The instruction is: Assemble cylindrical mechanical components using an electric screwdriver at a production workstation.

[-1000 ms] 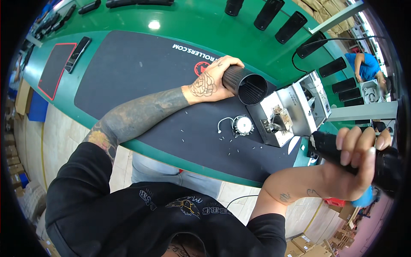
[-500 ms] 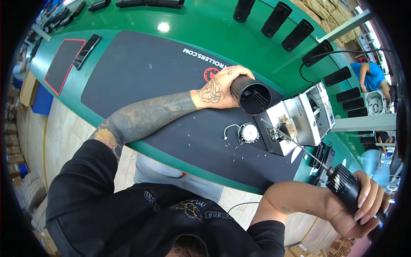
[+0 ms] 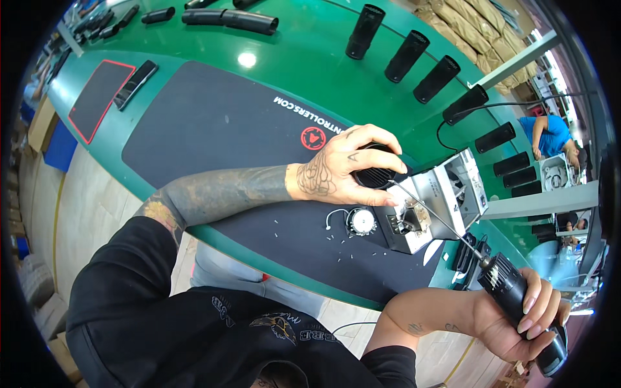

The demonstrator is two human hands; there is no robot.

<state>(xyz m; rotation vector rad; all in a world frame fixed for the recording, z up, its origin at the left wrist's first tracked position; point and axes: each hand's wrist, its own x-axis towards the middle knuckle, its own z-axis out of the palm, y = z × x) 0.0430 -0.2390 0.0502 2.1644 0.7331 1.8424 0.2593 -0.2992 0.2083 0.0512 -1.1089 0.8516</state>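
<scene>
My left hand (image 3: 343,167) is wrapped over a black ribbed cylinder (image 3: 374,176), hiding much of it. It is next to a silver metal box fixture (image 3: 414,240) with an opening in its top. In my right hand (image 3: 527,323) is a black electric screwdriver (image 3: 501,279) with a long thin bit. The bit reaches across the fixture, and its tip appears at the cylinder's edge; whether it touches cannot be told. A round silver part (image 3: 360,222) with a short white cable lies on the dark mat (image 3: 220,123). Several tiny screws (image 3: 332,237) are scattered near it.
Several black tubes (image 3: 406,57) stand along the table's far and right side. More black cylinders (image 3: 249,21) lie at the far left. A phone (image 3: 136,85) rests beside a red-edged pad (image 3: 100,100). A black cable (image 3: 517,103) crosses the right. A person in blue (image 3: 550,136) is beyond.
My left hand has turned the cylinder, so its open end no longer faces up, and brought it down beside the fixture. My right hand has shifted left, bringing the bit tip to the cylinder.
</scene>
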